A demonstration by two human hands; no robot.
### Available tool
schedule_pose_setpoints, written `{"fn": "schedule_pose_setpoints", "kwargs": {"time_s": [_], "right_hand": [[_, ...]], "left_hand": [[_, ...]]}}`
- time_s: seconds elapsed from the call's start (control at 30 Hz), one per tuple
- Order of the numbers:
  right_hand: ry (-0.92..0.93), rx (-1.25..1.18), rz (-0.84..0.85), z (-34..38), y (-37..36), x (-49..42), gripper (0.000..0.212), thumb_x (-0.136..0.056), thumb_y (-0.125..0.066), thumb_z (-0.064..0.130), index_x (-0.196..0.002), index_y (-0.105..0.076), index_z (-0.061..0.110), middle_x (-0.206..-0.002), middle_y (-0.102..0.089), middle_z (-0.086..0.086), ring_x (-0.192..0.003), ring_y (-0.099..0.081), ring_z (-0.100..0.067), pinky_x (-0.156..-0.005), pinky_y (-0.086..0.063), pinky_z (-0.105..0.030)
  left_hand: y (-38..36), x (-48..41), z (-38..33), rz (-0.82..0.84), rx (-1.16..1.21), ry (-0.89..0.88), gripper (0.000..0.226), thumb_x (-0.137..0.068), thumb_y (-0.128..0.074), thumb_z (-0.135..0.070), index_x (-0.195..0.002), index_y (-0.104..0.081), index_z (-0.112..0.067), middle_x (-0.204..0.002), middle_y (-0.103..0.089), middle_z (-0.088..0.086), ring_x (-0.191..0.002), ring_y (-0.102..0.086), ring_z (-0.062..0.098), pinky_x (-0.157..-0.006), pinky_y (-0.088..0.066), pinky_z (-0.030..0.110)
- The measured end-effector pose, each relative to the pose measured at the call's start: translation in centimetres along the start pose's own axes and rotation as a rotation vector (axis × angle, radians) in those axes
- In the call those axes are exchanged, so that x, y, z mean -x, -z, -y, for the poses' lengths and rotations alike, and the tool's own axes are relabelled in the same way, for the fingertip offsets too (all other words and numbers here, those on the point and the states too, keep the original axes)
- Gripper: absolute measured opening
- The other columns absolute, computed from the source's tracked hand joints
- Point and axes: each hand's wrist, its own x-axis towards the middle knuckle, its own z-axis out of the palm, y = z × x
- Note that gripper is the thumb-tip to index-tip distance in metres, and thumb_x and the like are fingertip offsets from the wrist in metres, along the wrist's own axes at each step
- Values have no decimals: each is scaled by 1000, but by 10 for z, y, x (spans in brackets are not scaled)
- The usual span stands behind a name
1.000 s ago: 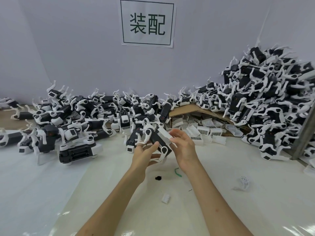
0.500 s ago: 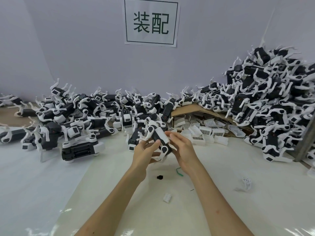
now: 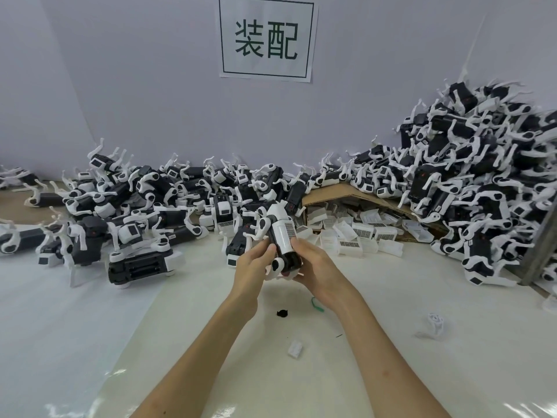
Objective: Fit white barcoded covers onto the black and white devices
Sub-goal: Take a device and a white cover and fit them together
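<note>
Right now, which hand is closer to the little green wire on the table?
Right. The green wire lies by the wrist of the right hand; the left hand is farther off, across the device both hold.

Pale lilac wall (image 3: 120, 86) with paper sign (image 3: 266, 37), white tabletop (image 3: 60, 327)

Left hand (image 3: 251, 267) and right hand (image 3: 316, 263) meet, fingers (image 3: 265, 250) curled, forearms extended.

Paper sign (image 3: 266, 37) on wall (image 3: 120, 86); green tie (image 3: 317, 304) near black bit (image 3: 282, 313).
</note>
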Motion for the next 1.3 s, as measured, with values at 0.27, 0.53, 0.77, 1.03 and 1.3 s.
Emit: {"fn": "schedule_pose_setpoints", "kwargs": {"time_s": [0.27,0.53,0.77,1.03,1.3], "right_hand": [[54,123,-39,-2,-3,2,33,-95,-66,27,-128,-66,21,-116,-74,-9,-108,-70,-28,-100,-52,-50],[110,153,-10,-5,-5,-1,53,-81,-76,31,-131,-63,19,-116,-72,-14,-112,-68,-31,-106,-46,-57],[75,163,-71,-6,-7,-1,34,-97,-62,36,-127,-65,21,-117,-73,-8,-110,-68,-26,-103,-49,-54],[102,62,-220,-4,-8,-3,35,-98,-59,38,-118,-69,10,-111,-74,-13,-99,-73,-23,-76,-60,-34],[125,55,-284,-6,-7,-6,29,-96,-63,39,-104,-74,13,-104,-75,-12,-101,-72,-28,-89,-59,-45]], "left_hand": [[-3,-2,2,35,-105,-123,23,-102,-56,-27,-123,-65,-31,-115,-73,-8,-107,-68,4,-76,-51,10],[-2,-1,1,-30,33,-109,20,-102,-56,-29,-118,-69,-31,-102,-77,-16,-93,-68,-9,-68,-47,2],[-4,-2,3,-19,34,-90,22,-104,-53,-25,-121,-68,-24,-103,-77,-10,-91,-69,-6,-67,-49,5],[-7,0,7,71,-79,-116,19,-105,-52,-21,-117,-66,-26,-96,-77,-14,-89,-71,-2,-68,-50,7],[-5,-2,7,99,-133,-95,27,-97,-67,-20,-124,-65,-25,-100,-77,-11,-94,-73,5,-73,-52,11]]}}
